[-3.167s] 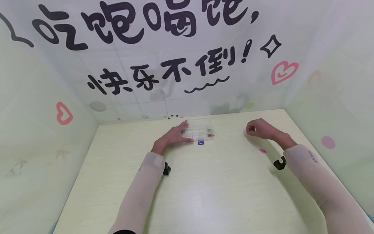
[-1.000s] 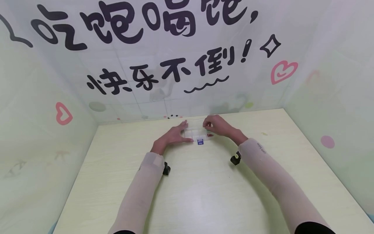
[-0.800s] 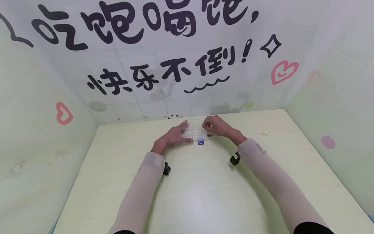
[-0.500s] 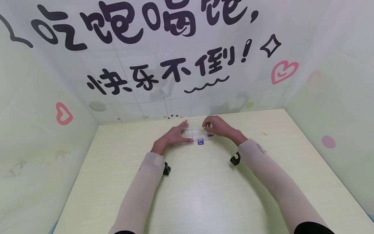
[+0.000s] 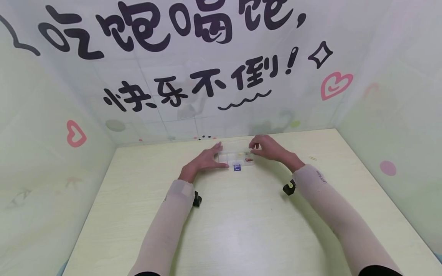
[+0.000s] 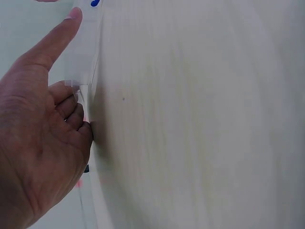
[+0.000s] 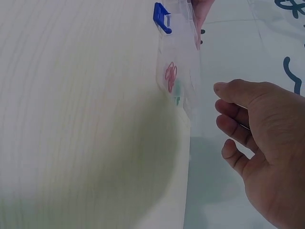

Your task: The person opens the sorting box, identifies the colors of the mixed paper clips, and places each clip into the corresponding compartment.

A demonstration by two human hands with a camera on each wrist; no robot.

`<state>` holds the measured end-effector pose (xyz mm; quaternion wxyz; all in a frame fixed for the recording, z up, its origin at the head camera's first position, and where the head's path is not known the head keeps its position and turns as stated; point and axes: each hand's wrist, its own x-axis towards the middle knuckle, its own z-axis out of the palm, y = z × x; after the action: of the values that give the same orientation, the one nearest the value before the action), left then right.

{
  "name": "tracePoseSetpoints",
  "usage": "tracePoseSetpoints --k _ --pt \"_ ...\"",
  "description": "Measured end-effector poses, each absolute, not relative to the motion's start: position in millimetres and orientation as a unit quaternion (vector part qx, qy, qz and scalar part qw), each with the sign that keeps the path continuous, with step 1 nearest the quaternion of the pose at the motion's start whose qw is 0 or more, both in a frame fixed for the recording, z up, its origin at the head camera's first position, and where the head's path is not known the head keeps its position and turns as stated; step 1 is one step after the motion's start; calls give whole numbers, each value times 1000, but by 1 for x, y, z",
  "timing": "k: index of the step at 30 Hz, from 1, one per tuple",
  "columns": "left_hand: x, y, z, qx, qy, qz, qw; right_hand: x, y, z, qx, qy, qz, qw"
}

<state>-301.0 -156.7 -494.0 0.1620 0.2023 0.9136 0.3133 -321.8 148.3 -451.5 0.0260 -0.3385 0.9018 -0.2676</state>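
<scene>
A clear plastic compartment box (image 5: 223,158) with a blue latch (image 5: 237,167) stands near the back of the table, its lid raised. My left hand (image 5: 206,158) holds its left end, thumb along the front and fingers behind. Red paper clips (image 7: 170,76) and green paper clips (image 7: 177,93) lie in its right-end compartments. A yellowish paper clip (image 5: 239,155) shows in a back compartment. My right hand (image 5: 269,148) hovers by the box's right end. In the right wrist view its thumb and fingers are apart, with nothing between them.
A yellowish paper clip (image 5: 312,158) lies on the pale wooden table (image 5: 235,222), right of my right hand. A printed white sheet (image 5: 193,115) rises right behind the box. More sheeting (image 5: 397,130) stands along both sides of the table.
My right hand came from the right to the box, paused over it, and has now drawn back right with its fingers parting. A yellowish clip now shows inside. The left hand stayed put.
</scene>
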Motion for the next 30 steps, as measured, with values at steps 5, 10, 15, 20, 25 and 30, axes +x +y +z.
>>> tracePoseSetpoints --k 5,10,15,20,25,30 --pt "-301 -157 -494 202 914 312 162 -321 165 -449 -351 899 -260 14" --pt "-300 -158 -493 198 914 312 166 -318 183 -446 -362 898 -249 10" --pt "-300 -158 -494 200 915 309 165 -315 202 -443 -367 899 -238 5" --pt "-299 -158 -494 201 915 309 163 -312 220 -442 -362 905 -225 1" --pt "-297 -158 -492 202 914 312 164 -308 238 -443 -348 913 -212 5" --pt "-296 -157 -490 203 912 318 162 -304 257 -442 -335 920 -203 2"
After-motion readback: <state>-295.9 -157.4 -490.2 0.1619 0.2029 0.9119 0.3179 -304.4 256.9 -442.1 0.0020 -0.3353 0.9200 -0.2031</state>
